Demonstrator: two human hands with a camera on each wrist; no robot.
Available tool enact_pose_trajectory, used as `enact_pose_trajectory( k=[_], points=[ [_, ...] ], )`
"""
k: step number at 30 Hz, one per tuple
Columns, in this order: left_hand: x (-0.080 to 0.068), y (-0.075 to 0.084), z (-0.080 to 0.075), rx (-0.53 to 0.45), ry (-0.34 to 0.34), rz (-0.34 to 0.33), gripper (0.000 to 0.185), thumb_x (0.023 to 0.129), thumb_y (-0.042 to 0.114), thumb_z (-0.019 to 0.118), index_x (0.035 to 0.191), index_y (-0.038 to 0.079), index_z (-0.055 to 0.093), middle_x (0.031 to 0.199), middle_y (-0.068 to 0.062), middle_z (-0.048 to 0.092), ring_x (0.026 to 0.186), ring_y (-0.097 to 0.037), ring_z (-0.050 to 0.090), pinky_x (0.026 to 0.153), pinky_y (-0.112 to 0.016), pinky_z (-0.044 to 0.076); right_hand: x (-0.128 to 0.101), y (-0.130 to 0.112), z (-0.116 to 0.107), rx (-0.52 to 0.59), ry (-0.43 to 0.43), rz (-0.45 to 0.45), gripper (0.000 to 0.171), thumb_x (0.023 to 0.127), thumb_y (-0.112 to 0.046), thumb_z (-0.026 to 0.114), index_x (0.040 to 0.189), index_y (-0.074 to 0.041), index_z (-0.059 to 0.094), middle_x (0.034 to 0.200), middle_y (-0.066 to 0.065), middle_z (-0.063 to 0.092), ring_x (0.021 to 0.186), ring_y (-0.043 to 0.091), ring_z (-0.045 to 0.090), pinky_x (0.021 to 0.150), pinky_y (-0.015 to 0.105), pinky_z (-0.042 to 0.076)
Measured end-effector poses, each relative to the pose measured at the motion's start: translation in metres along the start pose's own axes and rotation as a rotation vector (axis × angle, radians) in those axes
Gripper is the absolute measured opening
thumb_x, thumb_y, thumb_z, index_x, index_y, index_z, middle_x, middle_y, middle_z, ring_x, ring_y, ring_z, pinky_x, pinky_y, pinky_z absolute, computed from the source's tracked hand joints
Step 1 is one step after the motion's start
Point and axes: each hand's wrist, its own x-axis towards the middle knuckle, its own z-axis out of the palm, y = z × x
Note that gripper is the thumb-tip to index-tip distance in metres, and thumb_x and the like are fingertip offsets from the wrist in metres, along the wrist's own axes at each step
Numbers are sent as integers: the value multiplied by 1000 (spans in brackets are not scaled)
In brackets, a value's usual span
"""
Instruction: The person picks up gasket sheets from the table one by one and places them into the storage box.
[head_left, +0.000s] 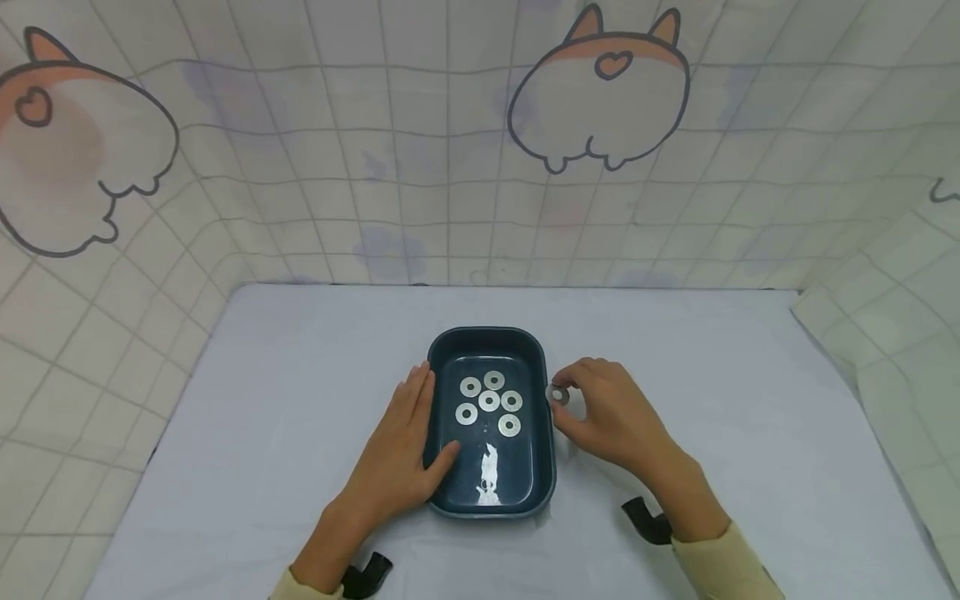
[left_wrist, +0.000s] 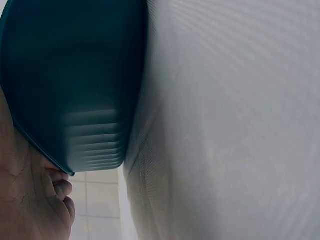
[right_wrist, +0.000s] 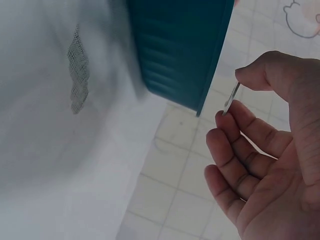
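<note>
A dark teal tray (head_left: 491,500) with rounded corners rests on the white cloth. Several flat metal washers (head_left: 489,401) lie on its floor, toward the far half. My left hand (head_left: 397,450) rests along the tray's left rim, fingers straight and the thumb reaching over the edge; the left wrist view shows its palm against the tray's outer wall (left_wrist: 75,75). Just beyond the right rim, my right hand (head_left: 611,412) pinches one washer (right_wrist: 231,97) between thumb and fingertips. In the right wrist view that washer is seen edge-on, with the other fingers loosely curled below it.
White cloth (head_left: 300,350) covers the table around the tray. A tiled-pattern curtain (head_left: 450,167) with cartoon animal drawings hangs behind and at both sides. Black curved pieces (head_left: 648,521) sit at both wrists, beside the pale sleeves (head_left: 723,567).
</note>
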Motion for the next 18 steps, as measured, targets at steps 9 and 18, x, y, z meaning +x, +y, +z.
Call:
enact_pose_trajectory(
  k=[9, 18],
  points=[
    [0, -1, 0, 0, 21, 10, 97, 98, 47, 65, 170, 4, 16, 181, -9, 12, 168, -27, 16, 136, -24, -2, 4, -13, -8, -25, -5, -104, 25, 86, -21, 82, 107, -10, 75, 102, 1, 76, 95, 20, 67, 96, 43, 60],
    [1, 1, -1, 2, -9, 4, 98, 99, 49, 63, 170, 6, 11, 181, -7, 7, 169, -26, 12, 137, -47, 21, 12, -28, -8, -60, -51, -137, 29, 88, -26, 80, 111, -10, 76, 106, 2, 76, 102, 21, 68, 100, 42, 60]
  ],
)
